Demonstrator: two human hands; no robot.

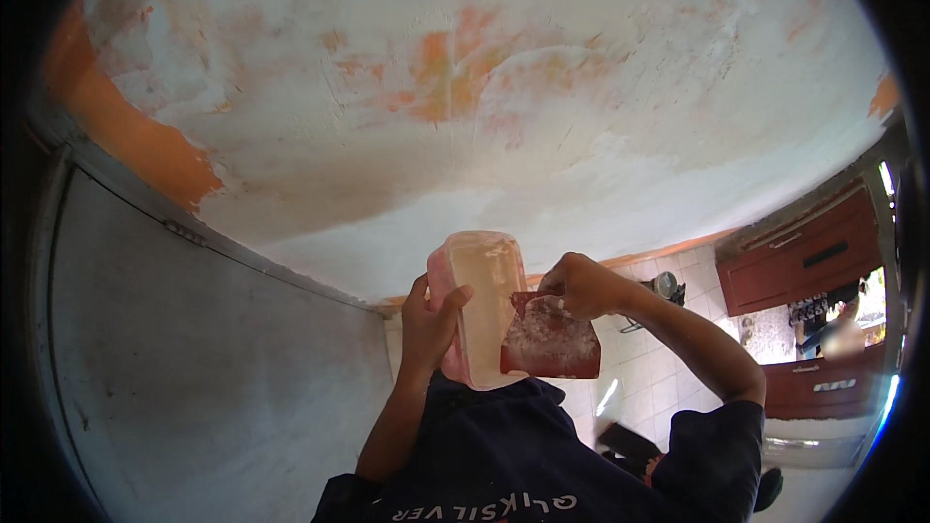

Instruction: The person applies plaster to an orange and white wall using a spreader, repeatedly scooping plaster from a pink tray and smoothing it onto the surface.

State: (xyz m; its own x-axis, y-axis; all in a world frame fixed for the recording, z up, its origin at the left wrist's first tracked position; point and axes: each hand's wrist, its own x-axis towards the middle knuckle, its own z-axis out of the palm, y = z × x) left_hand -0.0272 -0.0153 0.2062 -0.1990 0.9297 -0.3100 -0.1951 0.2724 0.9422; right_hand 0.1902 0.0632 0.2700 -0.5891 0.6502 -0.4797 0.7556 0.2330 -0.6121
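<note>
My left hand [433, 324] grips a pinkish rectangular plastic tub [450, 315] by its left side, thumb over the rim. Whitish paste coats the inside of the tub. In my right hand [583, 286] is a wide reddish putty knife [552, 341], smeared with white residue, its blade overlapping the tub's right rim. The fingers of that hand are wrapped round its upper end. In front of me stands a wall [387, 194] with patchy white filler, orange paint showing through in places.
A grey door [223, 358] is on the left. Pale floor tiles [635, 368] lie below to the right, with a metal object [665, 285] near the wall. Farther right, a person [841, 334] is by the reddish-brown door panels [804, 250]. A dark object [628, 442] sits near my right side.
</note>
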